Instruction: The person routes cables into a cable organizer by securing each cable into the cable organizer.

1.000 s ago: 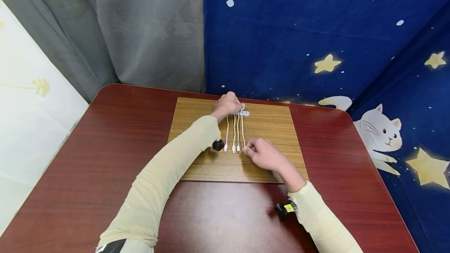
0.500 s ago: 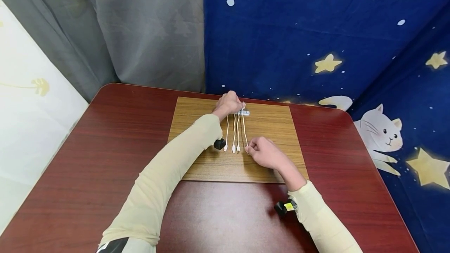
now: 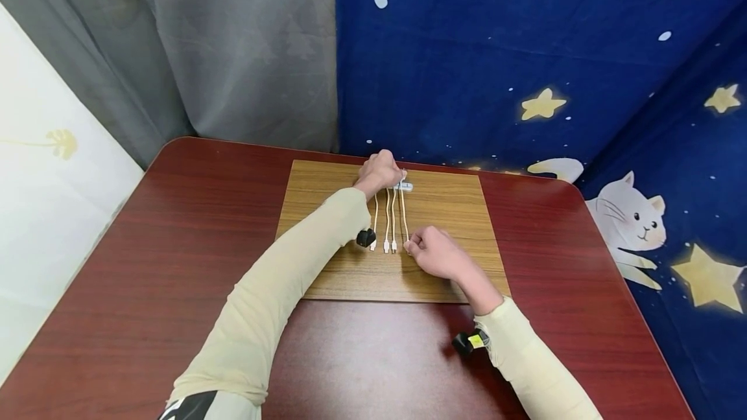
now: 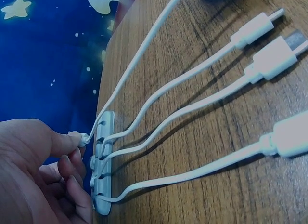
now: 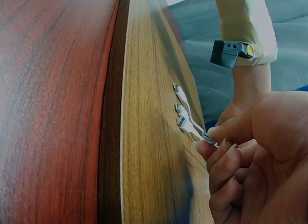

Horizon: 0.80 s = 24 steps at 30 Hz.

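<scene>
A pale cable clip strip (image 4: 102,172) stands near the far edge of the wood-patterned board (image 3: 449,212). Three white charging cables (image 4: 168,120) sit in its slots, with their plugs (image 4: 276,58) lying toward the person. My left hand (image 3: 380,170) pinches the far end of another white charging cable (image 4: 139,53) between thumb and forefinger, just behind the strip. That cable runs over the strip's end slot; whether it is seated there I cannot tell. With thumb and fingertips, my right hand (image 3: 439,255) pinches the same cable's near plug (image 5: 208,137), slightly above the board.
Under the board is a dark red table (image 3: 350,355). Grey (image 3: 251,50) and blue star-patterned (image 3: 467,50) curtains hang behind its far edge. Black wrist cameras (image 3: 366,237) are strapped to both forearms; the left one hangs close to the leftmost cable.
The right hand shifted a little to the right with the plug, then slightly back left. The left hand stays at the strip, still pinching the cable's far end.
</scene>
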Tool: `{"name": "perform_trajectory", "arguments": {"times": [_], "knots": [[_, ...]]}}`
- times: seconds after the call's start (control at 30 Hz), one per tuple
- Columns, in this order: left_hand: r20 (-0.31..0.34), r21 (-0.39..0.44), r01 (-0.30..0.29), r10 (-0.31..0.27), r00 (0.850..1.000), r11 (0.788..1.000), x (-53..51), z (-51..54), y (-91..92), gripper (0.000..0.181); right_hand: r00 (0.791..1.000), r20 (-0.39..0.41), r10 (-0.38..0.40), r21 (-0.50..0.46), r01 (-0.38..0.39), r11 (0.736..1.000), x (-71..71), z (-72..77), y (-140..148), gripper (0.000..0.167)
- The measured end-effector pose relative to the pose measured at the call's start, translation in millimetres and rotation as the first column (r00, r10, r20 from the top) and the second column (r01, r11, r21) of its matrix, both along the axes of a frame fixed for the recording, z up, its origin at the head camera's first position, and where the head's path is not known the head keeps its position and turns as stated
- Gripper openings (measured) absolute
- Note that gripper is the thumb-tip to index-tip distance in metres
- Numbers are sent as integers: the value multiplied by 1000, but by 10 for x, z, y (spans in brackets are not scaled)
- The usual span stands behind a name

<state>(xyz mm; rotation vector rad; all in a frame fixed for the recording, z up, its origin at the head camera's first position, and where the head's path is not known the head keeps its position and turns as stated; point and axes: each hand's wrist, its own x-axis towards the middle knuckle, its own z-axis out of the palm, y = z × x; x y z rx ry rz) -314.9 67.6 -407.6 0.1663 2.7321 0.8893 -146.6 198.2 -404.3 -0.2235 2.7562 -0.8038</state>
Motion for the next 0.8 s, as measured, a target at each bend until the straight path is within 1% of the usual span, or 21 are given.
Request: {"name": "perform_trajectory", "arguments": {"times": [0.27,0.4,0.8], "knots": [[7,-16,-10,10,1000,1000,12,9,-35,35,1000,-3,3,-3,-3,1000,-10,15,-5,28],[4,-9,-6,6,1000,1000,11,6,-36,33,1000,1,-2,8,2,1000,-15,16,-18,27],[5,-25,-9,9,1000,1000,-20,-27,-42,29,1000,20,-6,16,5,1000,-25,13,-31,25]]}}
